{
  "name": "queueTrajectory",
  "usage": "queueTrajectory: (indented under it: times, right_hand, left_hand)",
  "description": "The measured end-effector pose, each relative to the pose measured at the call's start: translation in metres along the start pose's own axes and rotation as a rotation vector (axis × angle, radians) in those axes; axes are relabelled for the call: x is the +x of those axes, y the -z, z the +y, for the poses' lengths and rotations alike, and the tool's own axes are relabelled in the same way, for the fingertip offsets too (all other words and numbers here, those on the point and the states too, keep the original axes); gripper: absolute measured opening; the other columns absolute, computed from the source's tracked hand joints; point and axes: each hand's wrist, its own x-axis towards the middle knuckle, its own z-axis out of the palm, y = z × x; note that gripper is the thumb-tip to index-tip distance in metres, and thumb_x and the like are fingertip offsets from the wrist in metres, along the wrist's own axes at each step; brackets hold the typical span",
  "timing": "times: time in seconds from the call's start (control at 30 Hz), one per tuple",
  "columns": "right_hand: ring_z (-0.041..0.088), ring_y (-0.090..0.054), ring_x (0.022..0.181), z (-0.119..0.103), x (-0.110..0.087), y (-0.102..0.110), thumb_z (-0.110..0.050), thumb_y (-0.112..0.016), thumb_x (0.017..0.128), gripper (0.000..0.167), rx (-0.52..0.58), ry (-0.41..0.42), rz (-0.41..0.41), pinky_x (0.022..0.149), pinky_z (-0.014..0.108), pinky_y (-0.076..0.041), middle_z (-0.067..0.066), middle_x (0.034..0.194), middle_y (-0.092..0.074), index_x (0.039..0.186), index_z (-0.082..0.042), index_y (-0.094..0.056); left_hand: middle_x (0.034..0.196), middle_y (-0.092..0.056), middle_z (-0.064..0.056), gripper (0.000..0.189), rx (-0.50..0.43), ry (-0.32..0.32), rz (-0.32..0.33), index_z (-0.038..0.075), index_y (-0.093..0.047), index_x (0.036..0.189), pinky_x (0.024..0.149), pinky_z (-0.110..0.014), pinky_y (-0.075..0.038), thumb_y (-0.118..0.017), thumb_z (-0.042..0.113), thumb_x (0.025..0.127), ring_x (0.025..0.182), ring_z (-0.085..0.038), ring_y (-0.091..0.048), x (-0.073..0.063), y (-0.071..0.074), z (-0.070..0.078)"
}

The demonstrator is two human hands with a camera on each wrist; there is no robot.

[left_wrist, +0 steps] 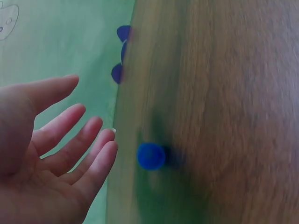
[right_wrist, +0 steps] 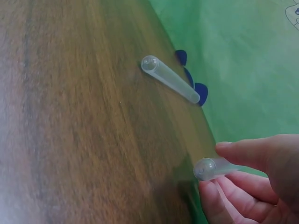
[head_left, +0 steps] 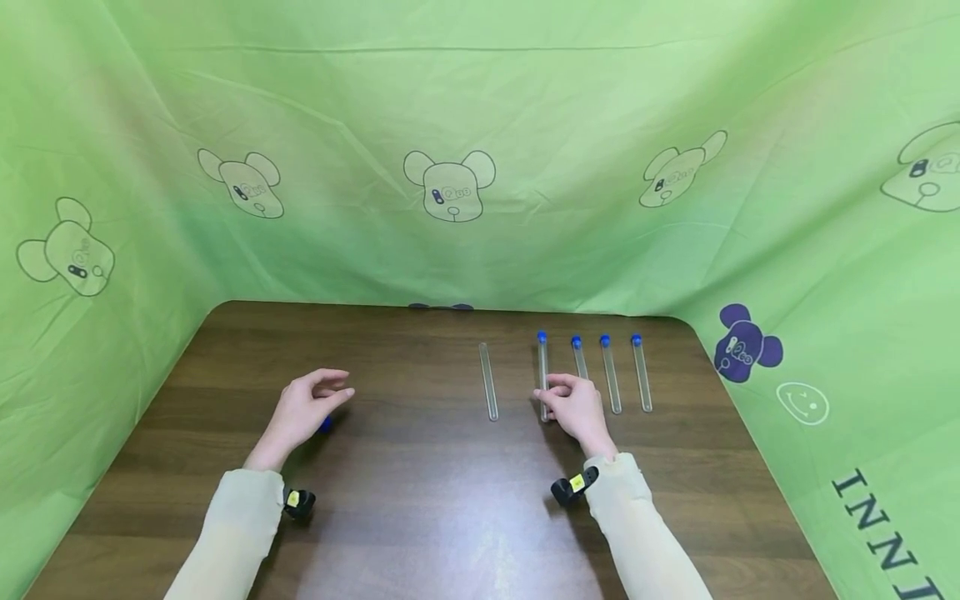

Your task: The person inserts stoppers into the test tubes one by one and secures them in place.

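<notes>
In the head view my right hand (head_left: 576,410) is at the lower part of a clear test tube (head_left: 543,367) with a blue cap. The right wrist view shows the thumb and fingers on either side of this tube's rounded end (right_wrist: 205,169), pinching it. An uncapped clear test tube (head_left: 488,382) lies to the left of it. My left hand (head_left: 303,408) hovers above the table on the left, fingers spread and holding nothing. Partly hidden beneath it is a blue cap (left_wrist: 151,156) on the table.
Right of my right hand lie more blue-capped test tubes: one (head_left: 577,354) partly behind the hand, another (head_left: 611,375), and the rightmost (head_left: 642,375). The brown wooden table (head_left: 420,467) ends at a green cloth (head_left: 450,258) at the back and sides.
</notes>
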Motion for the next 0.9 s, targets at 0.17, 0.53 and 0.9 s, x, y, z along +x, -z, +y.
queueTrajectory:
  times: [0.17, 0.53, 0.9]
  right_hand:
    - [0.017, -0.070, 0.062, 0.002, -0.001, 0.001, -0.018, -0.077, 0.091, 0.041, -0.046, -0.003, 0.010, 0.063, 0.026, -0.053, 0.007, 0.086, -0.074, 0.126, 0.002, -0.069]
    - [0.014, -0.067, 0.064, 0.009, 0.000, 0.001, -0.020, -0.077, 0.090, 0.041, -0.155, 0.023, 0.072, 0.078, 0.042, -0.051, 0.005, 0.082, -0.074, 0.124, 0.002, -0.071]
    - [0.023, -0.065, 0.077, 0.009, 0.004, 0.001, -0.019, -0.080, 0.088, 0.038, -0.222, 0.059, 0.110, 0.072, 0.040, -0.049, 0.004, 0.080, -0.072, 0.118, 0.004, -0.073]
  left_hand:
    - [0.114, -0.072, -0.014, 0.039, 0.088, 0.004, -0.014, 0.001, -0.068, 0.126, 0.087, -0.048, -0.053, -0.076, 0.022, 0.094, 0.097, -0.028, -0.070, -0.004, 0.007, -0.006]
    - [0.104, -0.072, -0.008, 0.038, 0.151, 0.027, -0.084, 0.003, -0.072, 0.118, 0.076, -0.037, -0.052, -0.083, 0.018, 0.085, 0.084, -0.018, -0.066, -0.011, 0.012, -0.018]
    - [0.097, -0.071, -0.007, 0.035, 0.170, 0.025, -0.090, 0.003, -0.074, 0.111, 0.074, -0.037, -0.051, -0.086, 0.014, 0.080, 0.076, -0.016, -0.066, -0.012, 0.018, -0.018]
